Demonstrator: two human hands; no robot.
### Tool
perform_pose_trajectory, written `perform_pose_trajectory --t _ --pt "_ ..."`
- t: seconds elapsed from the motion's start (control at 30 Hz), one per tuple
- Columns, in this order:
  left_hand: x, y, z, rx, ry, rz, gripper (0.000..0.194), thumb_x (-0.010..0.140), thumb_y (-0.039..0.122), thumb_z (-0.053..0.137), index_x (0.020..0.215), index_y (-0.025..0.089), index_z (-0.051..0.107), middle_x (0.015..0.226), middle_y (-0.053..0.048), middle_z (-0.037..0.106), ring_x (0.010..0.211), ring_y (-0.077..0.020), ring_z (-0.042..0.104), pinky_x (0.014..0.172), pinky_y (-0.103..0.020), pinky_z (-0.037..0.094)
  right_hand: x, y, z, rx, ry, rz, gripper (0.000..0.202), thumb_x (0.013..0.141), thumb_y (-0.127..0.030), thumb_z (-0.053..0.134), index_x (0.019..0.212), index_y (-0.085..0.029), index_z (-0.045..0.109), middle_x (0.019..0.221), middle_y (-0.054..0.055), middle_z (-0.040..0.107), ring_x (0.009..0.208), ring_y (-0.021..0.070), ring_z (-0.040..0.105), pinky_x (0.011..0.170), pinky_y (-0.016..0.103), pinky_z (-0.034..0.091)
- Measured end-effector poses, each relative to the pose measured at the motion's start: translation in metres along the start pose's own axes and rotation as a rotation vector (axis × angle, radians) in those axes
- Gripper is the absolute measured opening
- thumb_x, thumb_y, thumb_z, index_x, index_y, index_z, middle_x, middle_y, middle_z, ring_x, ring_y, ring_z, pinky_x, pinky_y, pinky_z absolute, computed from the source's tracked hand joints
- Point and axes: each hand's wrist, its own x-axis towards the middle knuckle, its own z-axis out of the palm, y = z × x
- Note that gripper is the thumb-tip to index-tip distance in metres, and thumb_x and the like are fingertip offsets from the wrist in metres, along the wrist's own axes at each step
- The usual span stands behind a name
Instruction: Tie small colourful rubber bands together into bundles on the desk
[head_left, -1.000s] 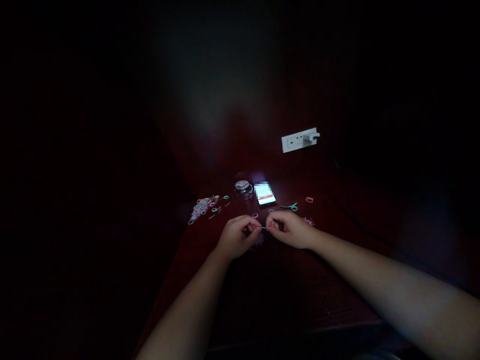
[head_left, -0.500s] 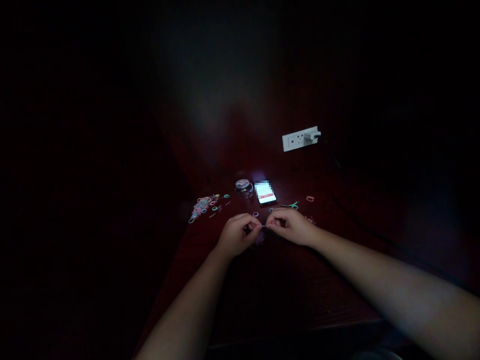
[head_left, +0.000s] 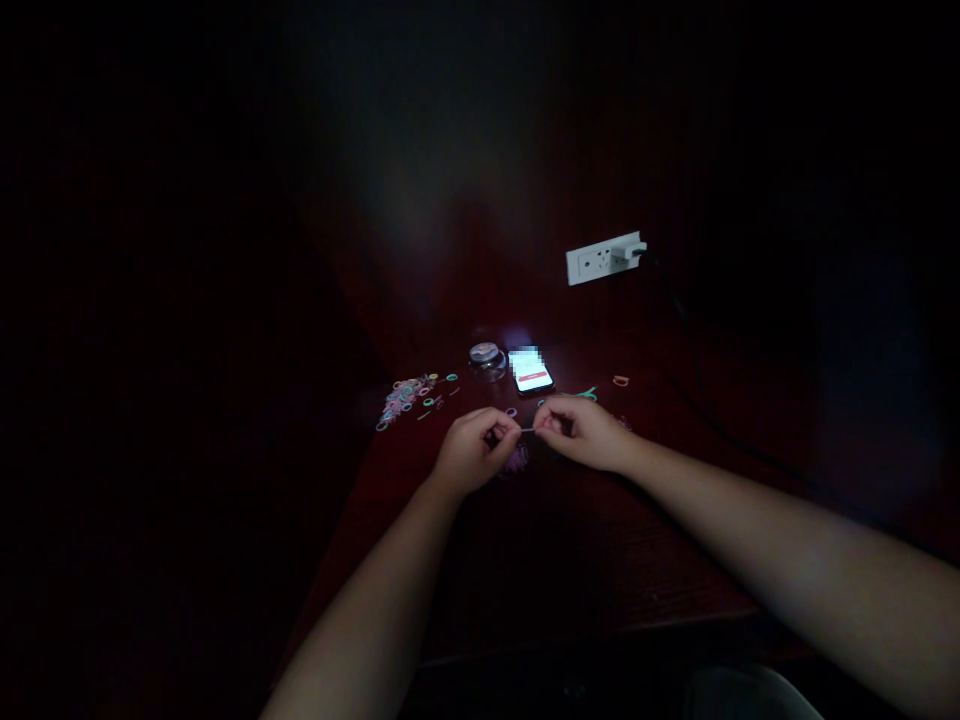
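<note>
Between my two hands a small light purple band [head_left: 528, 430] is stretched, one end in each pinch. My left hand [head_left: 480, 447] is closed on its left end, and my right hand [head_left: 576, 428] is closed on its right end. Just below the fingertips lies a small purple pile of bands [head_left: 516, 460] on the dark red table [head_left: 555, 560]. A single purple ring [head_left: 511, 412] rests behind my left fingertips. Green bands [head_left: 586, 394] lie beyond my right hand, partly hidden by it.
A larger pile of colourful bands [head_left: 406, 398] sits at the back left. Behind my hands stand a round lidded jar [head_left: 487, 358] and a lit phone [head_left: 531, 372]. A pink band [head_left: 621, 381] lies farther right. A socket with a plug [head_left: 604, 259] is on the wall.
The view has tilted slightly, so the table objects and hands appear higher. My fingertips are slightly farther apart, with the band still between them.
</note>
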Motion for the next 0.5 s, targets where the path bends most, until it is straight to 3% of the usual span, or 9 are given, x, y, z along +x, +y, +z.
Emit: perform_pose_trajectory --t 0.27,0.43,0.5 --pt "0.000 -0.003 -0.001 -0.003 -0.016 0.019 0.008 0.085 0.021 0.060 0.085 0.017 0.067 0.077 -0.002 0.065 0.067 -0.0113 0.057 0.061 -0.022 0.045 -0.001 -0.001 -0.002 0.005 0.003 -0.008 0.007 0.081 -0.023 0.059 0.078 -0.017 0.060 0.064 -0.001 0.053 0.059 0.0113 0.046 0.055 0.023 0.038" --pt "0.003 -0.016 -0.017 -0.003 -0.275 0.042 0.010 0.086 0.019 0.061 0.088 0.019 0.070 0.083 -0.002 0.068 0.075 -0.0122 0.061 0.069 -0.023 0.047 -0.001 0.000 -0.003 0.081 0.039 0.000 0.012 0.083 -0.028 0.058 0.083 -0.017 0.058 0.065 -0.001 0.051 0.058 0.0116 0.045 0.055 0.025 0.038" --pt "0.003 -0.024 -0.022 0.015 -0.328 0.030 0.011 0.086 0.020 0.061 0.088 0.020 0.072 0.087 -0.003 0.070 0.082 -0.0136 0.064 0.075 -0.025 0.048 -0.001 0.001 -0.004 0.087 0.047 -0.006 0.012 0.084 -0.028 0.058 0.083 -0.017 0.057 0.065 -0.002 0.050 0.057 0.0114 0.043 0.055 0.025 0.037"
